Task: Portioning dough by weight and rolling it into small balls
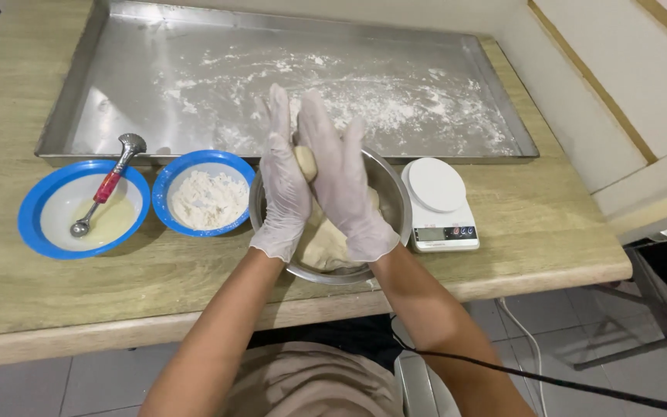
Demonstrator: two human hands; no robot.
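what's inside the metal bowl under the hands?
The metal bowl holds a pale dough mass. The gloved left hand and right hand press a small dough piece above it, covering most of the bowl's inside.

One screen shows: a small display [430, 233] on the front edge of the white kitchen scale [439, 204], which stands on the worktop [550, 224] just right of the metal bowl [392, 202]. It is a narrow grey rectangle, with small dark round buttons [461, 231] just beside it. No packages, labels or signs appear.
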